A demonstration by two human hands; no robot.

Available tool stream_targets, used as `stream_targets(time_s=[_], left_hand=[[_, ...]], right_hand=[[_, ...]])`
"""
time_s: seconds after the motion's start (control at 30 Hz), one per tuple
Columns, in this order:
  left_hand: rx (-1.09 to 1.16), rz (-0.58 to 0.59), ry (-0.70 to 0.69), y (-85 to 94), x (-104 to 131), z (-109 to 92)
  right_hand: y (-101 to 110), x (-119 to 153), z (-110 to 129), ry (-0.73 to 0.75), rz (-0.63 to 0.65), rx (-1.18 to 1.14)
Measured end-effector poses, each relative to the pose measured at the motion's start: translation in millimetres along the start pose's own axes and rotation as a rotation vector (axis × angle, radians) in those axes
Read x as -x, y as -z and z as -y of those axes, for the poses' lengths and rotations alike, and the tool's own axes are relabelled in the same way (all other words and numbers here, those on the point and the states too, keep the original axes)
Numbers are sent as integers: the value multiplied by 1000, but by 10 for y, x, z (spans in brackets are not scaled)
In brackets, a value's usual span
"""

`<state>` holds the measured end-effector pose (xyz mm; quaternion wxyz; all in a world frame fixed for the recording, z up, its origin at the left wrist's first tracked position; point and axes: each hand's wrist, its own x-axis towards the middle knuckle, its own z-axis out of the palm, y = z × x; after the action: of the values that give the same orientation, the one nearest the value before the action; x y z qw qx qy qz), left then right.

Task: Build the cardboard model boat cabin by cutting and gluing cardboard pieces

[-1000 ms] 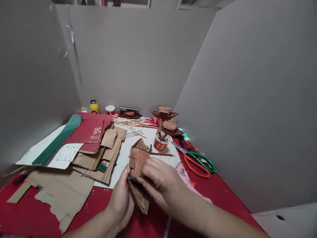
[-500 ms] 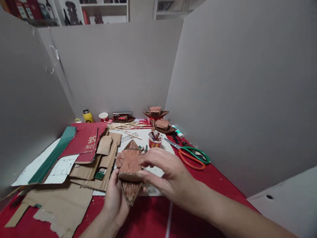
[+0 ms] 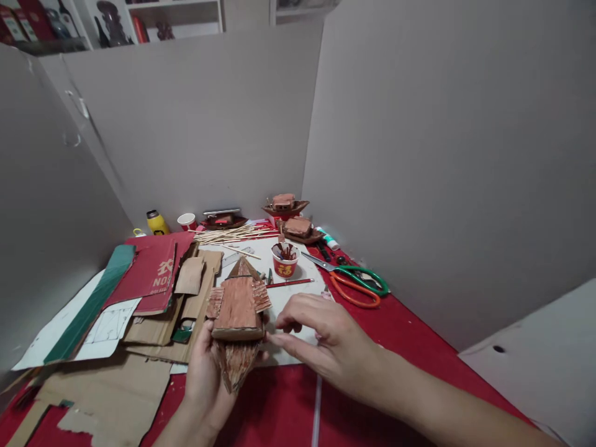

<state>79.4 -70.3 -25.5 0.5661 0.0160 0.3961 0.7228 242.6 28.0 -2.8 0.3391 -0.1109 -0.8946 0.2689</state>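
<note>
A brown model boat (image 3: 239, 304) made of cardboard rests in my left hand (image 3: 207, 372), whose fingers wrap round its hull from below. It has a reddish-brown roof, ribbed flaps on both sides and pointed ends. Just right of the boat is my right hand (image 3: 326, 329), apart from it, with thumb and fingers bent and spread and nothing visible between them. Beyond the hands, a red pencil (image 3: 291, 283) lies on the white board (image 3: 305, 270), near a paper cup (image 3: 285, 261) holding brushes or sticks.
Cardboard sheets (image 3: 107, 385) and a red card piece (image 3: 144, 279) are heaped at left. Large scissors (image 3: 356, 282) with green and orange handles lie at right. Farther back are thin wooden sticks (image 3: 233, 234), several model boats (image 3: 298, 228) and a yellow bottle (image 3: 157, 222). Grey partitions (image 3: 186, 124) enclose the table.
My right hand has come off the boat's right side and moved slightly right, uncovering the right flap and the red pencil. The camera view has shifted a little.
</note>
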Motion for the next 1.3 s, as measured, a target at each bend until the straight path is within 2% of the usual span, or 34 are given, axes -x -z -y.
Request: stream_targets(time_s=[0.3,0.43,0.6,0.67,0.73,0.8,0.87,0.97,1.07,1.17,1.3], left_hand=[[84,6,52,-37,32,38],[49,-18,-2,-24,24,28],[-52,-13,-28,79,-28,-23],[-57,1,-63,123,-42,-52],[-55,10,-105,151,-47,-78],[-54,11,-145,161,-45,-98],[-59,3,-172,157,-43,-110],[-63,-13,-174,152,-54,-120],[-52,-8,-191,170,-78,-124],[-54,4,-217,186,-100,-125],[-27,-11,-201,160,-92,-123]], right_hand=[[-133,-60,-16,81,-52,164],[-59,-20,26,78,-47,124],[175,43,48,22,-142,149],[319,81,-53,-57,-177,225],[471,136,-243,-224,-187,345],[604,211,-483,-483,-109,512],[689,302,-699,-585,-30,570],[715,438,-845,-655,82,612],[686,529,-794,-673,174,623],[692,541,-773,-713,181,678],[751,463,-1046,-807,190,794]])
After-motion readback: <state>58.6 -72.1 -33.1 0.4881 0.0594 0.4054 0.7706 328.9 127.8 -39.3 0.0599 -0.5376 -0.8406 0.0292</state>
